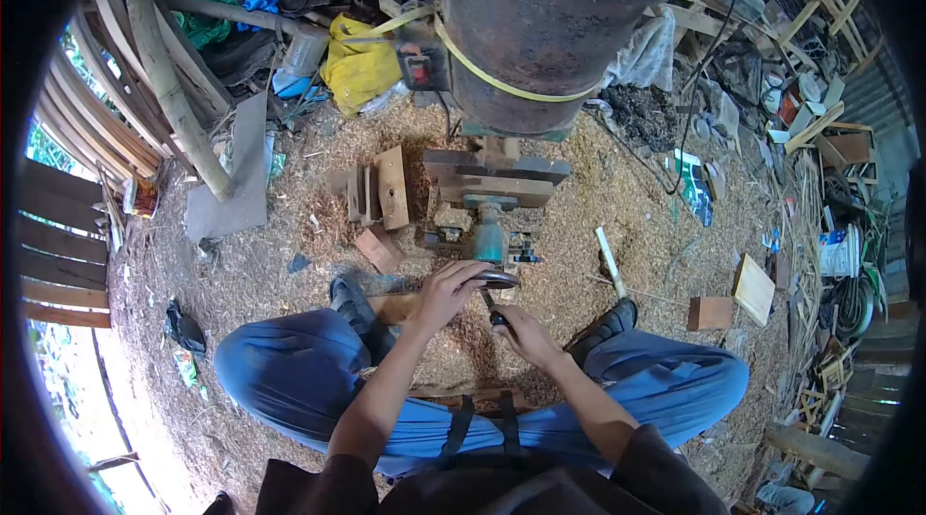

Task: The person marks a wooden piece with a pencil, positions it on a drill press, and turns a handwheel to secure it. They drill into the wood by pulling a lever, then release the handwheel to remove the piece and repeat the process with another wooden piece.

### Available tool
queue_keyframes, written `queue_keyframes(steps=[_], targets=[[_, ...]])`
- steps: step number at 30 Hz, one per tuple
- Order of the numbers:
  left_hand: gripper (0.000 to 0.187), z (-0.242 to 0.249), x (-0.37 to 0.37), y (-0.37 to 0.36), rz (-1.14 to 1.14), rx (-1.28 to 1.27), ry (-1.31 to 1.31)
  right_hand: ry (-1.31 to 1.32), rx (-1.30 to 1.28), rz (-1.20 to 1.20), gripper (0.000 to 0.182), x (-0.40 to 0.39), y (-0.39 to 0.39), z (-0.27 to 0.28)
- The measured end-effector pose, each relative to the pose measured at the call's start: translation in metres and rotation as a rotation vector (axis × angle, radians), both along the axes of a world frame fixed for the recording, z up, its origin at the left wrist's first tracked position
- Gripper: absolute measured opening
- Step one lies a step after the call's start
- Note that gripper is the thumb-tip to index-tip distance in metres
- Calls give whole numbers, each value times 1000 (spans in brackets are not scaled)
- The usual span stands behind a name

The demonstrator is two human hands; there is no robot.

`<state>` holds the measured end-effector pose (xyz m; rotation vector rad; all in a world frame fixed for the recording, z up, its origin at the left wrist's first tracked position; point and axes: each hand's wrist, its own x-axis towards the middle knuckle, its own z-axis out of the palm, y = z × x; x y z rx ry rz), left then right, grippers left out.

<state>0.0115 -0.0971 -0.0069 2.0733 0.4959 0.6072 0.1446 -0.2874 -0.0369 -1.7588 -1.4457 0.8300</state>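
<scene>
Item 1: left hand (446,291). Fingers curled over a dark curved metal piece (498,278), gripped from above at its left end. Piece is held low, centre of view, between the knees, just in front of a teal machine base (489,239).

Item 2: right hand (526,334). Closed round a dark-handled tool (494,311); tool tip is pointed up at the underside of the metal piece, seemingly touching it. Type of tool can't be told, too small.

Item 3: legs in blue trousers, spread wide; black shoes (606,324) planted on sawdust either side of the hands.

Item 4: large rusty drum (545,13), top centre, ringed w/ a yellow strap (502,81). Stacked wood blocks (494,177) are seen below it, above the teal base.

Item 5: small wood offcuts (378,192), stood on edge, left of the blocks. More offcuts (735,301) lie at right, well apart from the hands.

Item 6: white tube (610,262), lying on sawdust, right of the teal base.

Item 7: yellow bag (359,67) and green sheet (207,9), upper left, among clutter.

Item 8: leaning pole (169,81) and slatted wood wall (63,255), far left.

Floor: sawdust (270,264) throughout.
</scene>
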Motion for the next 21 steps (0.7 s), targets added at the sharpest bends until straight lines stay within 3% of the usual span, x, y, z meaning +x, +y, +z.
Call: queue_keyframes(steps=[9, 11, 14, 18, 21], targets=[[38, -8, -7, -7, 58, -97, -10, -121, 14, 5, 39, -14, 11, -7], [38, -11, -1, -5, 101, -146, -48, -165, 142, -28, 42, -16, 12, -11], [38, -15, -8, -5, 106, 70, -34, -108, 9, -22, 40, -15, 15, 0], [42, 6, -20, 6, 112, -124, 46, -26, -36, 70, 41, -3, 16, 12], [39, -5, -41, 27, 151, 23, 176, -60, -39, 90, 45, 3, 7, 11]])
